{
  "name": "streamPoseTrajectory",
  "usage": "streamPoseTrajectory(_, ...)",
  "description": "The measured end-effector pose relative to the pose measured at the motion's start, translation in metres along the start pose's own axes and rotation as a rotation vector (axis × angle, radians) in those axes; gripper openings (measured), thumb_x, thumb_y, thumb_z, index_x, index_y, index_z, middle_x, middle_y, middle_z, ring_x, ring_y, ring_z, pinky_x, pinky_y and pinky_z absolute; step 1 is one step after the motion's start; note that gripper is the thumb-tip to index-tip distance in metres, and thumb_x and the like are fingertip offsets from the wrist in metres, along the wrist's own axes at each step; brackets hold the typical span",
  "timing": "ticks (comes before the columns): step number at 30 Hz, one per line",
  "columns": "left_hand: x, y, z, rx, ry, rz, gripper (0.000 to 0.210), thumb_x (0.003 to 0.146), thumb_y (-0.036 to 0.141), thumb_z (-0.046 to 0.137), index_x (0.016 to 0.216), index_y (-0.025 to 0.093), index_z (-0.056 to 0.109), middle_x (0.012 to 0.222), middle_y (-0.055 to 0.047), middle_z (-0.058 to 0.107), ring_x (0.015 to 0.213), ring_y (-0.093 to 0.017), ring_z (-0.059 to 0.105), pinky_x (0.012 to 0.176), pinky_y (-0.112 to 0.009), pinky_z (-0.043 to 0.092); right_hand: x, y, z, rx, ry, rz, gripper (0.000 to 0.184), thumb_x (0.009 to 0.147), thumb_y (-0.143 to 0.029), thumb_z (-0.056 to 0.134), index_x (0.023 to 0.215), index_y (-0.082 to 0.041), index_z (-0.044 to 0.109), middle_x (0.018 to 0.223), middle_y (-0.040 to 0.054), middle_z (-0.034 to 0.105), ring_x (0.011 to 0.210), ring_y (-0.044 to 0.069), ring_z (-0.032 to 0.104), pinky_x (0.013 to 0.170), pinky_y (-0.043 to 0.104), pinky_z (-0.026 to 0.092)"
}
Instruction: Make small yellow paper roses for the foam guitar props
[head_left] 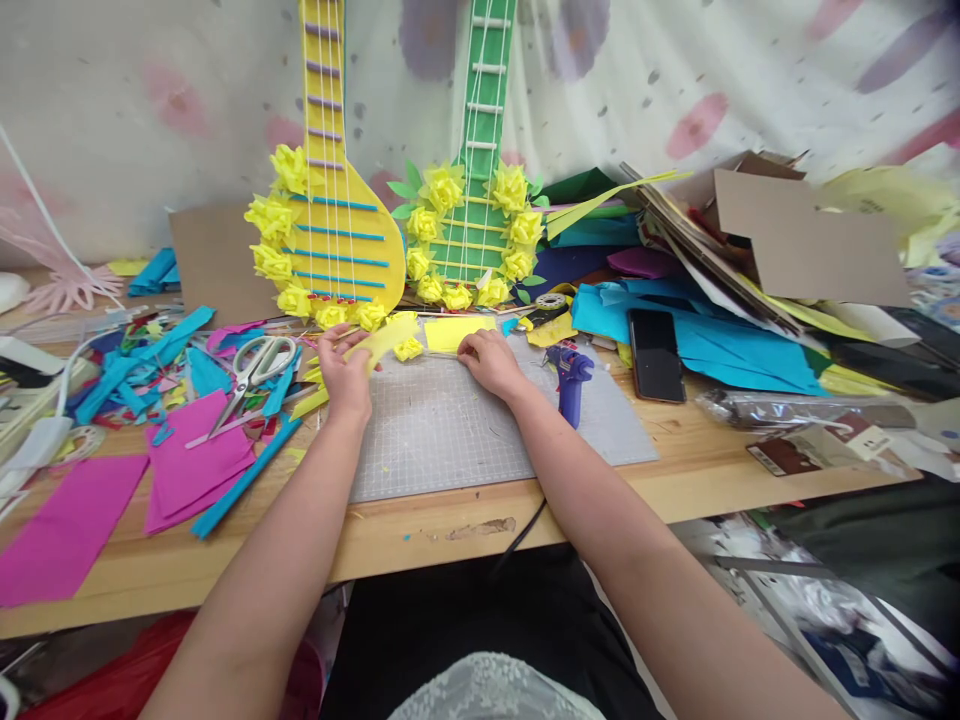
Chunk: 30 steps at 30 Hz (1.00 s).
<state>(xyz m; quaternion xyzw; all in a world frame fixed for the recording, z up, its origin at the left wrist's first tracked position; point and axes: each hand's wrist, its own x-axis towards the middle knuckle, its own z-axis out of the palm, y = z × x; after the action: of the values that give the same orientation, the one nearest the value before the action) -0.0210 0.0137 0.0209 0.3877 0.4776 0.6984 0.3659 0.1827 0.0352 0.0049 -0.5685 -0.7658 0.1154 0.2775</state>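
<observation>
My left hand (343, 372) holds a curved yellow paper strip (386, 341) over the far left edge of the grey cutting mat (442, 430). My right hand (491, 362) rests on the mat with its fingers on a flat yellow paper sheet (454, 332). A small yellow paper flower (409, 349) lies between the two hands. Behind them stand a yellow paper guitar (341, 235) and a green paper guitar (472, 225), both ringed with yellow paper flowers.
Scissors (255, 368) lie among blue paper scraps at the left, with pink paper sheets (191, 462) nearer me. A purple glue gun (571, 380) and a black phone (655, 354) sit to the right. Piled coloured paper and cardboard (810, 245) fill the right side.
</observation>
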Motion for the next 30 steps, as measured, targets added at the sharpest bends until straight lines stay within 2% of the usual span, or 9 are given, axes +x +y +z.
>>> streamPoseTrajectory(3, 0.013, 0.000, -0.006, -0.118, 0.156, -0.077, 0.041, 0.057, 0.012, 0.053, 0.094, 0.024, 0.039, 0.089, 0.000, 0.057, 0.069, -0.012, 0.060, 0.061, -0.026, 0.048, 0.000, 0.000, 0.004, 0.004, 0.062, 0.009, 0.013, 0.077, -0.025, 0.053, 0.086, -0.019, 0.061, 0.090, 0.0074, 0.057, 0.090, 0.021, 0.045, 0.082, 0.034, 0.035)
streamPoseTrajectory(6, 0.017, -0.001, -0.006, -0.209, 0.159, -0.081, 0.040, 0.057, 0.012, 0.058, 0.091, 0.023, 0.041, 0.089, 0.000, 0.057, 0.074, -0.011, 0.061, 0.068, -0.027, 0.049, 0.007, 0.002, 0.013, -0.012, 0.173, 0.115, 0.018, 0.079, -0.023, 0.049, 0.091, -0.017, 0.061, 0.093, 0.0093, 0.057, 0.092, 0.022, 0.045, 0.085, 0.036, 0.034)
streamPoseTrajectory(11, 0.007, 0.005, 0.002, -0.184, -0.021, -0.164, 0.030, 0.055, 0.012, 0.061, 0.082, 0.020, 0.051, 0.078, 0.000, 0.061, 0.081, -0.014, 0.061, 0.071, -0.028, 0.050, 0.016, 0.009, 0.021, -0.019, 0.171, 0.215, 0.013, 0.076, -0.022, 0.052, 0.082, -0.017, 0.062, 0.087, 0.0090, 0.056, 0.089, 0.023, 0.044, 0.084, 0.037, 0.035)
streamPoseTrajectory(16, -0.005, 0.009, 0.009, -0.173, -0.200, -0.285, 0.024, 0.052, 0.014, 0.063, 0.074, 0.017, 0.055, 0.070, -0.001, 0.060, 0.074, -0.015, 0.061, 0.070, -0.030, 0.049, 0.017, 0.010, 0.020, 0.019, 0.172, 0.259, 0.009, 0.075, -0.018, 0.050, 0.075, -0.018, 0.060, 0.083, 0.0081, 0.056, 0.088, 0.022, 0.045, 0.083, 0.036, 0.035)
streamPoseTrajectory(19, -0.011, 0.005, 0.010, -0.102, -0.271, -0.332, 0.027, 0.051, 0.019, 0.067, 0.074, 0.016, 0.054, 0.072, 0.000, 0.059, 0.071, -0.015, 0.060, 0.066, -0.031, 0.049, 0.017, 0.010, 0.018, 0.065, 0.223, 0.288, 0.009, 0.074, -0.018, 0.049, 0.072, -0.018, 0.058, 0.082, 0.0075, 0.056, 0.087, 0.021, 0.045, 0.083, 0.036, 0.036)
streamPoseTrajectory(23, -0.014, -0.006, 0.007, 0.181, -0.358, -0.244, 0.031, 0.050, 0.024, 0.070, 0.076, 0.016, 0.057, 0.081, -0.001, 0.059, 0.065, -0.012, 0.056, 0.062, -0.029, 0.047, 0.018, 0.014, 0.019, 0.192, 0.342, 0.346, 0.008, 0.073, -0.022, 0.049, 0.070, -0.020, 0.056, 0.080, 0.0050, 0.057, 0.083, 0.019, 0.047, 0.080, 0.034, 0.038)
streamPoseTrajectory(26, -0.013, -0.013, 0.004, 0.425, -0.483, -0.138, 0.028, 0.051, 0.022, 0.069, 0.077, 0.017, 0.061, 0.086, -0.002, 0.061, 0.074, -0.015, 0.057, 0.069, -0.029, 0.046, 0.020, 0.020, 0.021, 0.369, 0.406, 0.387, 0.008, 0.072, -0.027, 0.050, 0.069, -0.020, 0.055, 0.077, 0.0033, 0.056, 0.078, 0.017, 0.049, 0.077, 0.032, 0.040)
streamPoseTrajectory(28, -0.013, -0.015, 0.002, 0.471, -0.576, -0.140, 0.029, 0.052, 0.022, 0.069, 0.080, 0.017, 0.063, 0.091, -0.004, 0.062, 0.082, -0.018, 0.058, 0.074, -0.031, 0.045, 0.021, 0.023, 0.023, 0.524, 0.414, 0.400, 0.011, 0.071, -0.029, 0.051, 0.070, -0.019, 0.055, 0.076, 0.0028, 0.057, 0.074, 0.016, 0.050, 0.074, 0.031, 0.042)
streamPoseTrajectory(30, -0.013, -0.016, 0.002, 0.442, -0.617, -0.176, 0.034, 0.051, 0.021, 0.070, 0.084, 0.017, 0.063, 0.098, -0.007, 0.062, 0.091, -0.020, 0.057, 0.079, -0.033, 0.045, 0.022, 0.023, 0.023, 0.660, 0.402, 0.415, 0.012, 0.069, -0.031, 0.051, 0.071, -0.019, 0.054, 0.074, 0.0020, 0.058, 0.071, 0.015, 0.051, 0.072, 0.030, 0.042)
